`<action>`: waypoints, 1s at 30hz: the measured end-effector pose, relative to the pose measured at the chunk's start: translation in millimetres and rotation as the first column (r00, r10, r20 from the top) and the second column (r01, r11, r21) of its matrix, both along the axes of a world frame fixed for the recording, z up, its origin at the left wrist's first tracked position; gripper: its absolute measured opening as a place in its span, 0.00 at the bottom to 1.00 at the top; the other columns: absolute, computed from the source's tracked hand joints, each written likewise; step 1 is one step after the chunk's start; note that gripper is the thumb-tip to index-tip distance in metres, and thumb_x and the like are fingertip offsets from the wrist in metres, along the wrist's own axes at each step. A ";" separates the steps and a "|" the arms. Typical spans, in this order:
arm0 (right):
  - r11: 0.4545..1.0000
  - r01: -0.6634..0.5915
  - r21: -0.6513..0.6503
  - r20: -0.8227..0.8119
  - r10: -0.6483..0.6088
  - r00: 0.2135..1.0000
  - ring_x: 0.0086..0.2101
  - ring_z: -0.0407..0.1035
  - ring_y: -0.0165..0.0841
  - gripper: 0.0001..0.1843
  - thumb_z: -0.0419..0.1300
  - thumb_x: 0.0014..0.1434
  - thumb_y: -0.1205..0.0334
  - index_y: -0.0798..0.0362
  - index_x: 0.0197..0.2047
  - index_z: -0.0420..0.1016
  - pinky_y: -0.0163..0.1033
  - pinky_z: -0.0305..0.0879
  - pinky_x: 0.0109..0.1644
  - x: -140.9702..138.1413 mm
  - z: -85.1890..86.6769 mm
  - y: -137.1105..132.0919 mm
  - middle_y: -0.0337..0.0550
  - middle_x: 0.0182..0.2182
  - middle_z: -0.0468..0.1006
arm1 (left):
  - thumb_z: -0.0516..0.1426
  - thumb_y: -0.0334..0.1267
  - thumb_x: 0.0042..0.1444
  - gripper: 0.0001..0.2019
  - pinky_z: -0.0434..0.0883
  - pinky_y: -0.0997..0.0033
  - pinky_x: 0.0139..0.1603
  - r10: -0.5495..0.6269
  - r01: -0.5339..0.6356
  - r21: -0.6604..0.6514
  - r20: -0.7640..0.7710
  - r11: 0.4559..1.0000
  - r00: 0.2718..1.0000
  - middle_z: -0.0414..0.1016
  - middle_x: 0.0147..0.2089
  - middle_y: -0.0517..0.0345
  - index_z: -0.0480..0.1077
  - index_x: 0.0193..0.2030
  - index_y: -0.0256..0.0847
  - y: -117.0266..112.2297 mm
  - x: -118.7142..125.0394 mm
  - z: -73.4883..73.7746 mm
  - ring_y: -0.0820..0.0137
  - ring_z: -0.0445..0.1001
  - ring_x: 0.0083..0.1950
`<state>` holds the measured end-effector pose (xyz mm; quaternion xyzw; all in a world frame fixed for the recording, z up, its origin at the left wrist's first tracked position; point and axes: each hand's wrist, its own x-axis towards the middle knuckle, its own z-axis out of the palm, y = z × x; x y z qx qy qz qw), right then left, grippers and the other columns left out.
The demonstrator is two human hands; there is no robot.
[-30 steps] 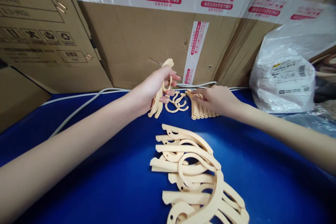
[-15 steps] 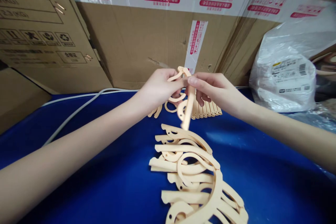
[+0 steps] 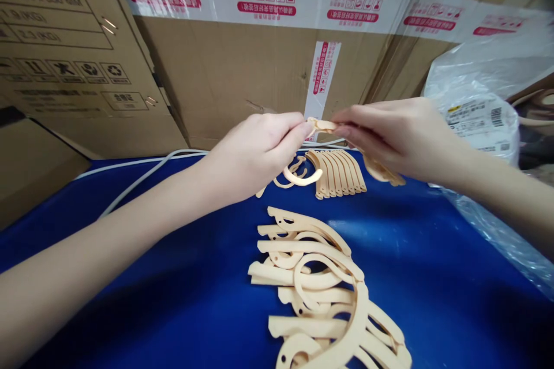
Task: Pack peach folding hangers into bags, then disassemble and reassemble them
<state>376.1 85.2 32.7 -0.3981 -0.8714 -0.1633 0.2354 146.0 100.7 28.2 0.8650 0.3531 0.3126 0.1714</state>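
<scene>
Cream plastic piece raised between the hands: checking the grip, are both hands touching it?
Touching. The head view shows the left hand and the right hand each pinching one end of the cream plastic piece, with no gap.

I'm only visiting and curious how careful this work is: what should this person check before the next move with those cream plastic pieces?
1. Left hand grips the hook piece: ok, fingers closed on it.
2. Right hand grips the arm piece: ok, pinched at its upper end.
3. The two pieces meet between the fingertips: ok, they touch. Whether they are locked together: cannot tell.
4. Row of pieces lined up: ok, side by side beneath the hands.
5. Loose pile apart from the hands: ok, it lies nearer the person on the blue table.
6. White cable away from the hands: ok, it runs along the far edge.
</scene>
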 end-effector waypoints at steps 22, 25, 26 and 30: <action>0.830 0.013 -0.558 -0.224 -0.166 0.960 0.22 0.61 0.29 0.17 0.49 0.68 0.62 0.53 0.28 0.69 0.37 0.58 0.29 14.5 -14.6 27.3 0.39 0.19 0.70 | 0.43 0.43 0.71 0.17 0.53 0.69 0.29 0.205 -0.200 0.054 -0.107 0.978 0.973 0.62 0.24 0.62 0.70 0.41 0.41 12.4 26.0 -41.4 0.69 0.63 0.26; 0.777 -0.094 -0.622 -0.422 -0.231 0.877 0.21 0.61 0.29 0.16 0.50 0.69 0.57 0.54 0.36 0.75 0.36 0.58 0.26 22.1 -13.2 26.2 0.37 0.19 0.70 | 0.45 0.41 0.69 0.18 0.57 0.71 0.28 0.145 -0.170 -0.206 -0.133 0.964 0.980 0.66 0.23 0.61 0.69 0.31 0.41 41.9 30.3 -48.0 0.71 0.64 0.23; 0.773 -0.120 -0.623 -0.456 -0.235 0.859 0.20 0.61 0.29 0.16 0.51 0.69 0.56 0.53 0.37 0.76 0.36 0.59 0.25 22.4 -12.3 23.9 0.37 0.19 0.70 | 0.47 0.40 0.68 0.18 0.57 0.71 0.27 0.131 -0.165 -0.250 -0.149 0.954 0.980 0.67 0.22 0.61 0.69 0.28 0.41 52.7 30.7 -51.9 0.71 0.64 0.22; 0.749 -0.198 -0.632 -0.507 -0.206 0.837 0.21 0.63 0.30 0.14 0.51 0.69 0.57 0.52 0.39 0.76 0.35 0.61 0.25 15.1 -8.8 11.3 0.36 0.19 0.70 | 0.56 0.42 0.59 0.18 0.56 0.69 0.25 0.170 -0.226 -0.310 -0.200 0.923 0.965 0.64 0.16 0.59 0.67 0.18 0.42 82.4 27.7 -65.9 0.69 0.65 0.21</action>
